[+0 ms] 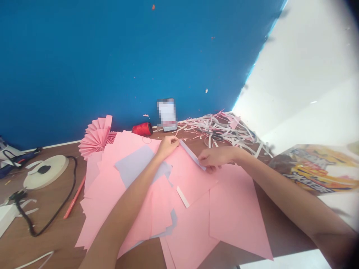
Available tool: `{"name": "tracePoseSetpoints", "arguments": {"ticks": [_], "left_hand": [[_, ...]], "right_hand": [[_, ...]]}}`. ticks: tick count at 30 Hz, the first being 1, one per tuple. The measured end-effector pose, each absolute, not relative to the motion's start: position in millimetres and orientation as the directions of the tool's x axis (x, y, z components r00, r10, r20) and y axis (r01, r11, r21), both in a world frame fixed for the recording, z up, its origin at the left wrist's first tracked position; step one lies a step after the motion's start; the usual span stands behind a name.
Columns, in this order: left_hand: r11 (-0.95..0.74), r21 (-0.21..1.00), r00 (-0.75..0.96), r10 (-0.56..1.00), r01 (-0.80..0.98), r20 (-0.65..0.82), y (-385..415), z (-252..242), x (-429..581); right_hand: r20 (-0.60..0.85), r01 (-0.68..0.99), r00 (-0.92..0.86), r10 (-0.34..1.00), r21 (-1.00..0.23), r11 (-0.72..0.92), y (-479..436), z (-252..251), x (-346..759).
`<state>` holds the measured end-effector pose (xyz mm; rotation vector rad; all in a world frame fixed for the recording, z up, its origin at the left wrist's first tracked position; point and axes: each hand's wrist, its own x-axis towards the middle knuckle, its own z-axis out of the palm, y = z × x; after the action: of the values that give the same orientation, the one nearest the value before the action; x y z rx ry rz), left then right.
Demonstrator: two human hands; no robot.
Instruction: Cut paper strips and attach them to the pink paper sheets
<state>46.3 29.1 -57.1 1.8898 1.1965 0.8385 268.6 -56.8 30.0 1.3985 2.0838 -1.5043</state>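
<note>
A pink paper sheet (186, 170) lies in the middle of the pile, with a narrow pale strip (190, 151), seemingly a folded edge, along its far right side. My left hand (168, 145) pinches the strip's far end. At the near end, the fingers of my right hand (211, 157) are closed on the same edge; its fingertips are partly hidden. A small white strip (183, 197) rests on the sheet's near side. More pink sheets (238, 209) are spread out under and beside it. Greyish-blue paper (134, 162) shows among them, left of my left forearm.
A pink pleated paper fan (97, 136) stands by the blue wall, near a red thread spool (142, 129) and a propped phone (167, 116). Paper shreds (224, 129) partly cover scissors (215, 135). At left are a red pencil-like stick (75, 198), a black cable (73, 183) and a cream disc (46, 173).
</note>
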Motion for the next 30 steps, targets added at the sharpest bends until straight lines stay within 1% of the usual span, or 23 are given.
{"name": "tracePoseSetpoints", "arguments": {"ticks": [6,10,15,23,27,30], "left_hand": [[-0.314,0.765,0.28,0.943,0.562,0.181,27.5,-56.2,50.1],[-0.314,0.735,0.256,0.947,0.601,0.195,24.2,-52.9,53.5],[-0.311,0.707,0.262,0.948,0.636,0.181,21.2,-50.6,54.9],[-0.35,0.642,0.307,0.934,0.682,0.184,20.9,-52.1,55.0],[-0.355,0.624,0.309,0.933,0.696,0.186,19.8,-50.8,56.1],[-0.364,0.619,0.315,0.929,0.696,0.192,18.4,-49.3,56.6]], "right_hand": [[-0.625,0.763,-0.531,0.573,-0.646,0.002,-53.7,23.4,268.5],[-0.643,0.775,-0.505,0.576,-0.631,-0.025,-53.3,24.5,267.5],[-0.674,0.8,-0.486,0.556,-0.6,-0.028,-52.5,26.4,267.0],[-0.684,0.791,-0.485,0.545,-0.609,-0.061,-47.9,17.5,268.2],[-0.683,0.795,-0.442,0.582,-0.599,-0.098,-51.8,21.1,265.4],[-0.675,0.813,-0.406,0.616,-0.575,-0.094,-56.1,27.8,262.6]]}}
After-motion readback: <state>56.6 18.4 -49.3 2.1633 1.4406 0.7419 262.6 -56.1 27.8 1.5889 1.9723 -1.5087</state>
